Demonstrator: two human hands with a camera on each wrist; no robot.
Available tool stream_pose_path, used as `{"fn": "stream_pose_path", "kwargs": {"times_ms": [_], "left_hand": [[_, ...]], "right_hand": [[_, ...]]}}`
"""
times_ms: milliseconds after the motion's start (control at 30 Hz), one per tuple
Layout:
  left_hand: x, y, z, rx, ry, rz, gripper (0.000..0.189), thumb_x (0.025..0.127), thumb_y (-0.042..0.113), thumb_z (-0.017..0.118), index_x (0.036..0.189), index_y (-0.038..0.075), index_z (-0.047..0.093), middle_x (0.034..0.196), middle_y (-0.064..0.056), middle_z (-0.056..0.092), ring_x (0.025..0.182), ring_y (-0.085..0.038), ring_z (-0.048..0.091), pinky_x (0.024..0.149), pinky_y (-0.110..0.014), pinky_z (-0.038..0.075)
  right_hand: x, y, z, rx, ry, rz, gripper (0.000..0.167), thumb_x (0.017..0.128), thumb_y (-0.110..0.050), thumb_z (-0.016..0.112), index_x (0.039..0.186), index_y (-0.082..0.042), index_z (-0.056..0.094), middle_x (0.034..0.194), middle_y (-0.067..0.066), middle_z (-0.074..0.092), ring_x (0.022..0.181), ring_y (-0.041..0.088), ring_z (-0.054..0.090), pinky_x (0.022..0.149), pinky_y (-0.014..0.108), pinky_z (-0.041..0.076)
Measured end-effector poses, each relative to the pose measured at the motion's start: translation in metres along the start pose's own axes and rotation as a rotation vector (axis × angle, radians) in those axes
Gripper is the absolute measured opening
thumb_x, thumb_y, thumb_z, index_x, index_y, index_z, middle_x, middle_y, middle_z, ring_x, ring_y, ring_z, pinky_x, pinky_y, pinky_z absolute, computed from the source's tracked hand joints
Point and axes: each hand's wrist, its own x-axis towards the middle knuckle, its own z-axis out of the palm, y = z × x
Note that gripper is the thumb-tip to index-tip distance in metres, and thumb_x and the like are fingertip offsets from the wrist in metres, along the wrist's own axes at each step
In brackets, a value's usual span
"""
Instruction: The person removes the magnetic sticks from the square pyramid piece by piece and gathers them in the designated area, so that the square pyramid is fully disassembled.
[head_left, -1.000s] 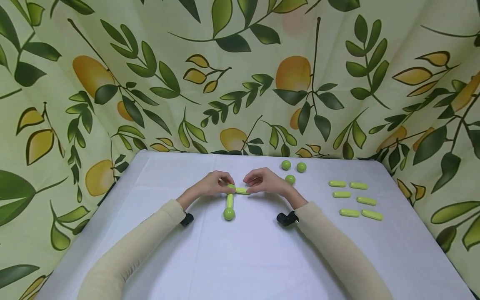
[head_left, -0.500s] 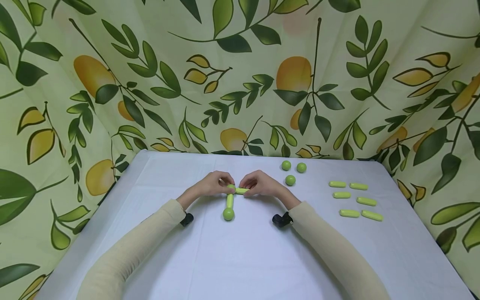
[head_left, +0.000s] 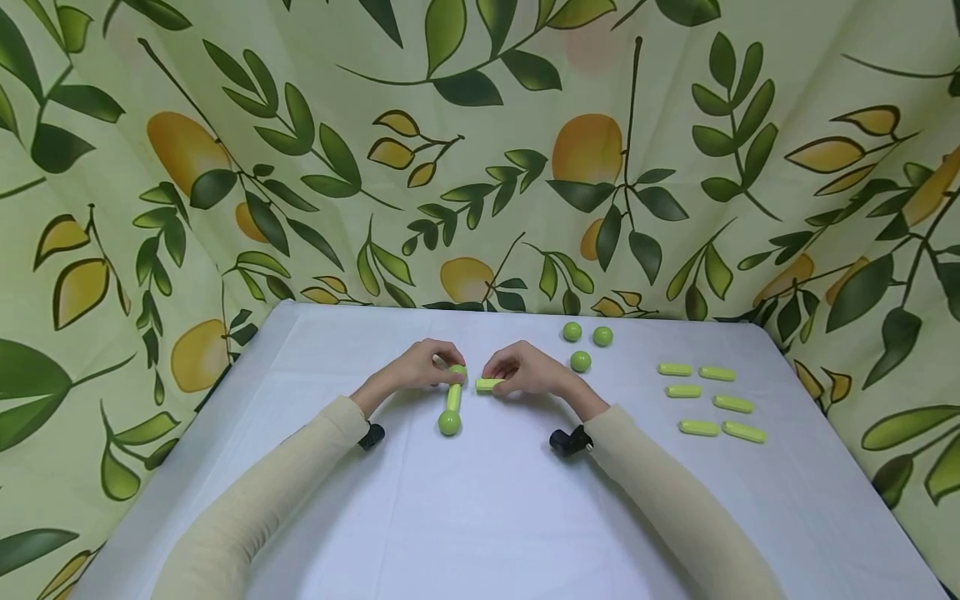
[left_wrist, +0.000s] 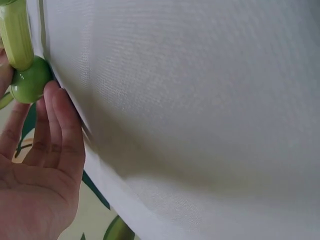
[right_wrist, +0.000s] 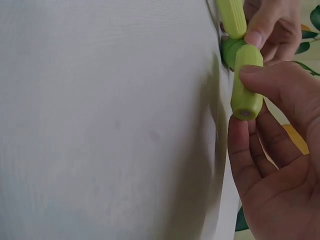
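Note:
My left hand (head_left: 420, 365) pinches a glossy green ball (left_wrist: 32, 81) at the far end of a light-green ridged rod (head_left: 453, 398). A second green ball (head_left: 449, 422) sits on the rod's near end, so the three form one dumbbell-like piece. To the right, my right hand (head_left: 527, 368) holds a separate light-green rod (right_wrist: 246, 85) between thumb and fingers. In the right wrist view that rod's near end shows a small grey spot. A narrow gap separates this rod from the left hand's ball in the head view.
Behind the right hand lie three loose green balls (head_left: 581, 361). Several light-green rods (head_left: 699, 427) rest in rows on the right side of the white-covered table (head_left: 465, 517). A leaf-and-fruit patterned curtain (head_left: 480, 167) surrounds the table's back and sides.
The right hand's rod, earlier against the ball in the left hand, is now apart from it. The joined rod and balls have shifted slightly left and tilted with the left hand.

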Motion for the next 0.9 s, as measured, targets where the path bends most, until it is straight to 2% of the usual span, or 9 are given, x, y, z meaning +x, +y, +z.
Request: {"fn": "stream_pose_path", "kwargs": {"times_ms": [167, 333, 500, 900], "left_hand": [[0.000, 0.001, 0.000, -0.004, -0.013, -0.003, 0.020, 0.091, 0.014, 0.079, 0.106, 0.004, 0.071, 0.103, -0.005, 0.069, 0.089, -0.020, 0.063, 0.070, -0.030, 0.055], [-0.001, 0.002, 0.000, -0.018, -0.014, -0.026, 0.021, 0.092, 0.014, 0.079, 0.108, 0.004, 0.071, 0.107, -0.007, 0.068, 0.091, -0.021, 0.064, 0.070, -0.031, 0.055], [-0.002, 0.000, 0.000, -0.031, -0.014, -0.037, 0.023, 0.092, 0.015, 0.078, 0.110, 0.004, 0.070, 0.110, -0.008, 0.067, 0.093, -0.022, 0.064, 0.070, -0.032, 0.055], [0.000, -0.004, 0.002, -0.034, -0.013, -0.048, 0.022, 0.092, 0.016, 0.078, 0.110, 0.005, 0.070, 0.112, -0.006, 0.067, 0.094, -0.021, 0.063, 0.072, -0.032, 0.055]], "right_hand": [[-0.014, -0.001, -0.009, 0.015, 0.028, 0.011, 0.021, 0.083, 0.005, 0.079, 0.102, -0.003, 0.076, 0.094, 0.002, 0.072, 0.085, 0.018, 0.064, 0.078, 0.029, 0.055], [-0.036, -0.004, -0.023, 0.040, 0.043, 0.004, 0.021, 0.083, 0.004, 0.079, 0.104, -0.001, 0.075, 0.096, 0.006, 0.071, 0.085, 0.021, 0.064, 0.077, 0.030, 0.055], [-0.061, -0.005, -0.038, 0.018, 0.068, 0.001, 0.021, 0.084, 0.003, 0.081, 0.104, -0.001, 0.075, 0.097, 0.008, 0.072, 0.086, 0.023, 0.065, 0.077, 0.031, 0.056], [-0.129, 0.003, -0.070, -0.033, 0.163, 0.085, 0.025, 0.084, 0.004, 0.081, 0.107, -0.001, 0.075, 0.105, 0.009, 0.072, 0.094, 0.022, 0.067, 0.081, 0.031, 0.057]]}}
